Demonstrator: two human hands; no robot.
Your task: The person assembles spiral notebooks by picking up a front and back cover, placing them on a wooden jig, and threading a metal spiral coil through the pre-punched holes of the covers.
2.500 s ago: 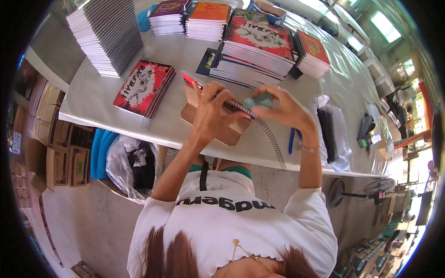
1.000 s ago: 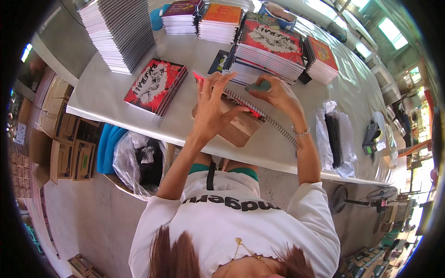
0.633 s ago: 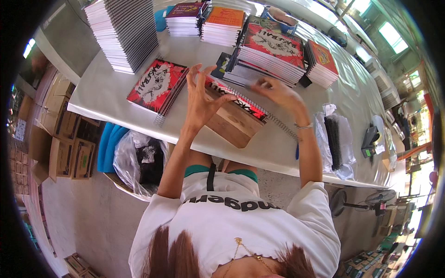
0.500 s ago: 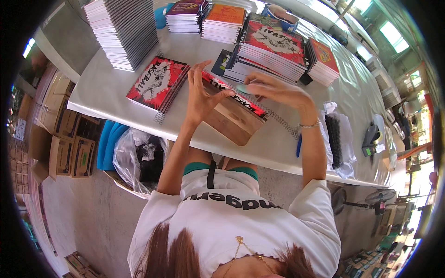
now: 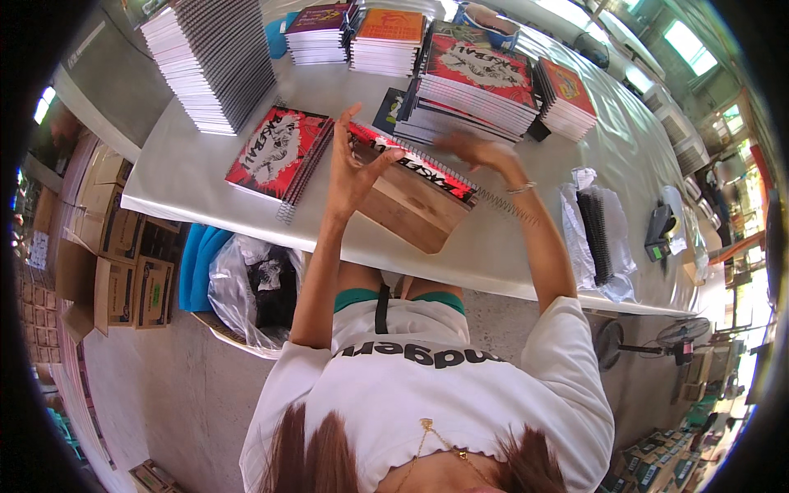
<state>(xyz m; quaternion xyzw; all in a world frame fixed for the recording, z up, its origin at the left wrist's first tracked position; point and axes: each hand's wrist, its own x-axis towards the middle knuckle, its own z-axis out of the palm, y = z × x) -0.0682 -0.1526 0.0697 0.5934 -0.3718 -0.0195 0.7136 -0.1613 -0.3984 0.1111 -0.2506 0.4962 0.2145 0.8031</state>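
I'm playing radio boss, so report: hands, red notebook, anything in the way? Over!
Left hand spread, thumb at red notebook. Right hand blurred near wire coil, coil's end protruding. Book stack close beyond.

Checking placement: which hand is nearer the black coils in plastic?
Right. The right hand is beyond and left of the black coils; the left hand is farther left, by the wooden block.
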